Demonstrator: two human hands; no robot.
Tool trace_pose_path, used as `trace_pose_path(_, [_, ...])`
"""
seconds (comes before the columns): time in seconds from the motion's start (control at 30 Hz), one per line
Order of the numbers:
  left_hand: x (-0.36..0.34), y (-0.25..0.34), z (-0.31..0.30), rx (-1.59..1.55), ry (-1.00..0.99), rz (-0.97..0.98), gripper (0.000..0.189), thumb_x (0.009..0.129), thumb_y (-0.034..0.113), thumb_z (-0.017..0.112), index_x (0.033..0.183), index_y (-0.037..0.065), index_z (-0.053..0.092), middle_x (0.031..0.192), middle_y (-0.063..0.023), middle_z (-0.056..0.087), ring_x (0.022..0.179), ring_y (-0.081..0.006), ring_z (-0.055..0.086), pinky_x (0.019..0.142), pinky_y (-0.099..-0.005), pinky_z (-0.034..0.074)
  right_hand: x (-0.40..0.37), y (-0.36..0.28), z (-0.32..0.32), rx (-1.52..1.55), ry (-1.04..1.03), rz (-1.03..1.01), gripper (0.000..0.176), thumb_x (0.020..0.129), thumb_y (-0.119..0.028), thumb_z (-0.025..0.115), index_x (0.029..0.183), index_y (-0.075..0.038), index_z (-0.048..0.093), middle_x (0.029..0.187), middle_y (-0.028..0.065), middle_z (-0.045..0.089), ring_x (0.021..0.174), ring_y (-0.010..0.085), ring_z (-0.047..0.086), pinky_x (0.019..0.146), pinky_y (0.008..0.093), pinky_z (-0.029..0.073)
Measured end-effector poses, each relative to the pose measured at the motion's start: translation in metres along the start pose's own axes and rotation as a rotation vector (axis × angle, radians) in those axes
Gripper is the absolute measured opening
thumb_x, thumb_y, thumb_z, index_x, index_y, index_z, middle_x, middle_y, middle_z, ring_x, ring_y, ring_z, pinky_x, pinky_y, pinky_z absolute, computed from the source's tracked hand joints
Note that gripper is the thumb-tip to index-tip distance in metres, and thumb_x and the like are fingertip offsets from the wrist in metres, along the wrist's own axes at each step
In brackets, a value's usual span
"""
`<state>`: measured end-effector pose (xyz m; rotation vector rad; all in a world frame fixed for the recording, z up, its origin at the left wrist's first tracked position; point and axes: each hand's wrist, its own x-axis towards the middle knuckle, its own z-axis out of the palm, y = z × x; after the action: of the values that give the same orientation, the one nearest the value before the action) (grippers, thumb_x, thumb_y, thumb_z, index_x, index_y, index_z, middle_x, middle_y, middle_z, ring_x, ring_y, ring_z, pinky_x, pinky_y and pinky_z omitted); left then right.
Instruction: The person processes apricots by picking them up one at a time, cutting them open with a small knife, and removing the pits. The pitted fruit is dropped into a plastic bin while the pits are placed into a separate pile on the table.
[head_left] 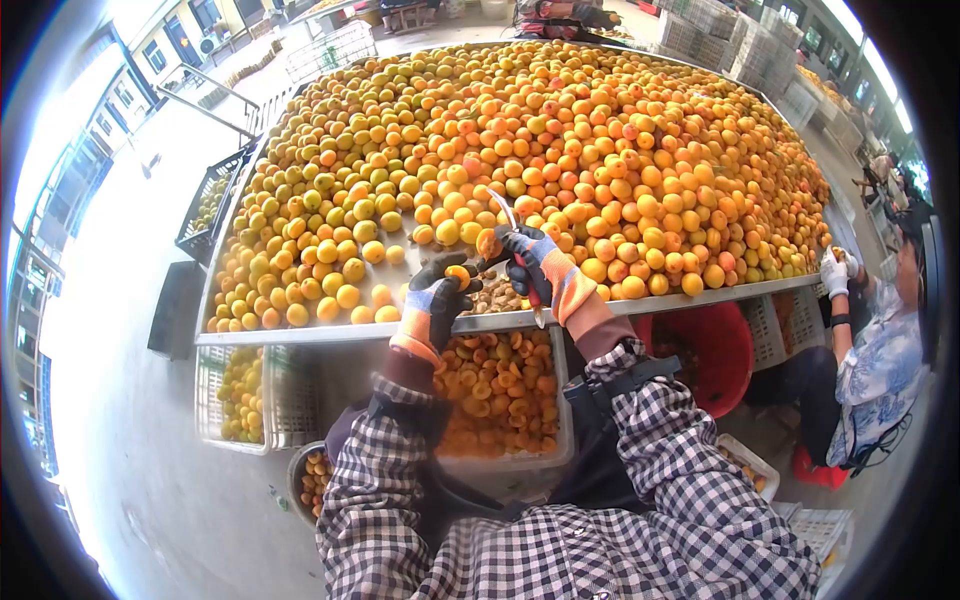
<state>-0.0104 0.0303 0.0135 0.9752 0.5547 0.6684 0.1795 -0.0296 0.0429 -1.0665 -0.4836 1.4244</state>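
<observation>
Checked sleeves (pixel 600 480) fill the bottom of the view. Above them the gloved left hand (pixel 432 305) is closed around an apricot (pixel 458 272), pinched at the fingertips just over the table's near edge. The gloved right hand (pixel 545 270) is wrapped tight on a red-handled knife (pixel 507 212), blade up, and a second fruit (pixel 488 243) is pressed against its fingers. Both hands are close together, nearly touching. The work is judged to be splitting and stoning. It is best done with the fruit turned along its seam against a steady blade, the cut kept shallow to the stone, the thumb held clear of the edge, and the halves dropped without squeezing. A small brown pile of stones (pixel 495 295) is seen on the table between the hands. A crate (pixel 562 400) of cut halves is set directly below the edge. The steel table (pixel 330 332) is covered by a big heap of apricots (pixel 560 150), greener at the left and redder at the right. A white crate (pixel 205 400) of fruit is tucked under the left side, with a bowl (pixel 310 475) near it. A red bucket (pixel 715 350) is placed to the right. A co-worker (pixel 880 370) in a patterned top is seated at the right edge, white-gloved hand (pixel 835 275) on the fruit. A black crate (pixel 205 205) hangs at the far left and stacked crates (pixel 720 35) are seen behind. The concrete floor (pixel 120 400) is brightly lit.
</observation>
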Motion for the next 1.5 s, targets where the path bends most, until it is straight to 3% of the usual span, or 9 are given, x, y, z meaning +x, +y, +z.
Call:
trace_pose_path(0.47, [0.008, -0.006, 0.000, 0.148, 0.059, -0.100, 0.030, 0.089, 0.011, 0.054, 0.117, 0.002, 0.057, 0.100, -0.0090, 0.064, 0.085, -0.0185, 0.066, 0.063, -0.0253, 0.053, 0.003, 0.004, -0.011, -0.012, 0.080, -0.008, 0.017, 0.091, -0.023, 0.059, 0.102, -0.010, 0.057, 0.060, 0.0018, 0.051, 0.036, 0.0107, 0.037, 0.032, 0.0282, 0.030])
trace_pose_path(0.63, [-0.030, 0.016, 0.014, 0.809, -0.319, 0.133, 0.038, 0.084, 0.013, 0.063, 0.120, 0.002, 0.059, 0.105, -0.0089, 0.064, 0.090, -0.0160, 0.062, 0.074, -0.0282, 0.052, -0.015, -0.004, -0.012, -0.002, 0.067, -0.014, 0.020, 0.092, -0.024, 0.059, 0.106, -0.010, 0.057, 0.064, 0.0041, 0.057, 0.038, 0.0102, 0.038, 0.032, 0.0275, 0.032])
trace_pose_path(0.87, [-0.063, 0.023, 0.026, -0.049, 0.104, -0.074, 0.056, 0.095, 0.042, 0.049, 0.135, 0.003, 0.042, 0.124, -0.0128, 0.054, 0.107, -0.0266, 0.059, 0.088, -0.0424, 0.051, -0.013, 0.044, 0.014, -0.318, -0.140, 0.005, 0.025, 0.090, -0.029, 0.063, 0.107, -0.010, 0.064, 0.060, 0.0015, 0.058, 0.034, 0.0078, 0.039, 0.030, 0.0245, 0.029])
trace_pose_path(1.03, [-0.111, 0.013, 0.007, -0.496, 0.100, -0.193, 0.054, 0.097, 0.043, 0.044, 0.130, 0.000, 0.044, 0.125, -0.0173, 0.054, 0.115, -0.0308, 0.053, 0.098, -0.0455, 0.046, -0.033, 0.060, 0.046, -0.814, -0.214, -0.349, 0.036, 0.089, -0.035, 0.061, 0.108, -0.004, 0.062, 0.081, 0.0164, 0.067, 0.068, 0.0284, 0.063, 0.069, 0.0380, 0.049])
trace_pose_path(1.1, [-0.141, 0.002, -0.010, 0.308, 0.080, 0.330, 0.046, 0.100, 0.033, 0.043, 0.121, -0.007, 0.045, 0.114, -0.0179, 0.056, 0.104, -0.0268, 0.057, 0.094, -0.0389, 0.049, -0.031, 0.048, 0.036, -0.828, -0.076, -0.535, 0.030, 0.088, -0.030, 0.064, 0.105, -0.004, 0.064, 0.081, 0.0137, 0.068, 0.067, 0.0231, 0.063, 0.068, 0.0341, 0.050])
trace_pose_path(1.13, [-0.161, 0.030, -0.003, -0.304, 0.174, 0.134, 0.042, 0.099, 0.030, 0.044, 0.120, -0.006, 0.046, 0.112, -0.0177, 0.056, 0.105, -0.0249, 0.056, 0.096, -0.0372, 0.048, -0.035, 0.030, 0.032, -0.717, -0.068, -0.286, 0.025, 0.087, -0.025, 0.066, 0.102, -0.005, 0.064, 0.081, 0.0101, 0.069, 0.067, 0.0170, 0.063, 0.065, 0.0294, 0.049])
trace_pose_path(1.23, [-0.231, 0.058, -0.080, -0.408, 0.268, 0.213, 0.048, 0.099, 0.033, 0.044, 0.127, -0.005, 0.045, 0.127, -0.0253, 0.049, 0.120, -0.0372, 0.047, 0.106, -0.0502, 0.038, -0.048, -0.007, 0.008, -0.493, 0.027, -0.203, 0.025, 0.091, -0.030, 0.062, 0.098, -0.006, 0.064, 0.070, 0.0051, 0.064, 0.048, 0.0069, 0.053, 0.042, 0.0262, 0.042])
trace_pose_path(1.3, [-0.286, 0.049, -0.146, 0.754, 0.649, 0.367, 0.051, 0.097, 0.039, 0.046, 0.128, -0.001, 0.047, 0.125, -0.0187, 0.053, 0.116, -0.0316, 0.051, 0.102, -0.0510, 0.041, -0.039, -0.013, -0.015, -0.510, 0.102, -0.248, 0.025, 0.093, -0.032, 0.060, 0.099, -0.008, 0.063, 0.068, 0.0039, 0.064, 0.042, 0.0061, 0.045, 0.034, 0.0240, 0.034])
trace_pose_path(1.5, [-0.383, 0.051, -0.209, 0.602, 1.164, -0.286, 0.052, 0.083, 0.047, 0.059, 0.127, 0.018, 0.056, 0.121, -0.0060, 0.059, 0.118, -0.0245, 0.050, 0.091, -0.0550, 0.035, -0.037, -0.019, -0.055, -0.711, 0.303, -0.367, 0.027, 0.087, -0.033, 0.066, 0.091, -0.006, 0.064, 0.071, 0.0054, 0.063, 0.055, 0.0132, 0.055, 0.056, 0.0284, 0.047])
